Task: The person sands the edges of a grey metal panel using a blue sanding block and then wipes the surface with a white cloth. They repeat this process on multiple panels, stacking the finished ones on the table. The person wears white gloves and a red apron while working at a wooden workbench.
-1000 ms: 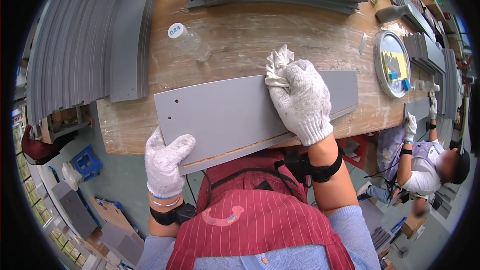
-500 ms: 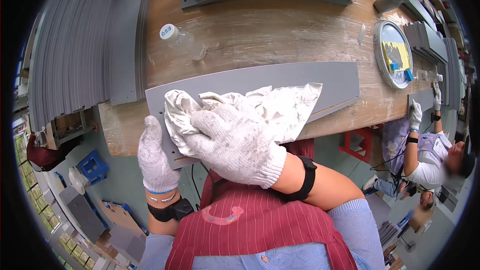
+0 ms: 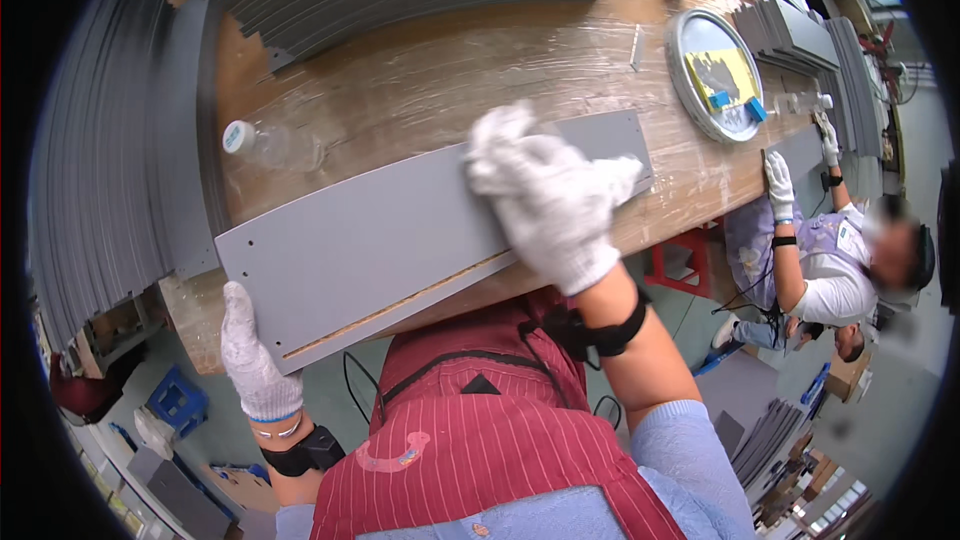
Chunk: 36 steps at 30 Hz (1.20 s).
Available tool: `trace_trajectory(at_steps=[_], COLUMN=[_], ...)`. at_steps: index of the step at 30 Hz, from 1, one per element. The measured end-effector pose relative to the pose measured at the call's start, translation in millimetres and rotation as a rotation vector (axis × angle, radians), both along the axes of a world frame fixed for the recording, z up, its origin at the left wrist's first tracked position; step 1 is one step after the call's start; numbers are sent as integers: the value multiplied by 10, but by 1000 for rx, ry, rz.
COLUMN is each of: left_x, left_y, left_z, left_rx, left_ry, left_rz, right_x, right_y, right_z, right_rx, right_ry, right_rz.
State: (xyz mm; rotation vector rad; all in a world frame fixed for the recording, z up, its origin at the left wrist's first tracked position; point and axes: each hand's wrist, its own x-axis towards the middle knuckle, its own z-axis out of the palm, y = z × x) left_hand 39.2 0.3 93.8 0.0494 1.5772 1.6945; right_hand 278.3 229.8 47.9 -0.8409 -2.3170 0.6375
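Note:
A long grey panel (image 3: 370,250) lies slanted along the table's near edge, with small holes at its left end and a bare brown groove near its front side. My left hand (image 3: 258,365), in a white knit glove, grips the panel's lower left corner; part of its fingers is hidden under the board. Over the panel's right part, my gloved right hand (image 3: 555,215) presses a crumpled white cloth (image 3: 497,145) against the surface. Motion smears this hand, and most of the cloth is bunched beneath it.
Stacks of grey panels (image 3: 110,160) stand at the left and far side of the film-covered table (image 3: 400,90). A clear bottle (image 3: 275,145) lies beyond the panel. Right of it are a round lid (image 3: 686,70) with blue blocks and a co-worker (image 3: 830,255) holding another board.
My right hand has swept the cloth rightward and away from me along the panel, baring its left part. The cloth is more bunched now. My left hand stays at the panel's left end.

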Motion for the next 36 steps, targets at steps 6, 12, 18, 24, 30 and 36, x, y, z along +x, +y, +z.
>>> trace_trajectory(at_steps=[6,12,18,24,30,36], left_x=[-94,-288,-374,-377,-466,-649], left_y=[8,-99,-85,-42,-255,-93], left_z=[47,-248,-520,-820,-1293,-1291], left_rx=[-91,-100,-93,-261,-350,-862], left_ry=[41,15,-13,20,80,536], left_rz=[27,-15,-70,-90,-158,-491], right_x=[-209,1862,1899,318,1590,2899], right_y=[-254,785,950,-28,655,1066], right_z=[21,-1061,-643,-590,-930,-1458], right_rx=[-53,-16,109,202,35,191], right_ry=[-74,-553,-234,-283,-601,-649], right_rz=[66,-776,-671,-141,-813,-944])
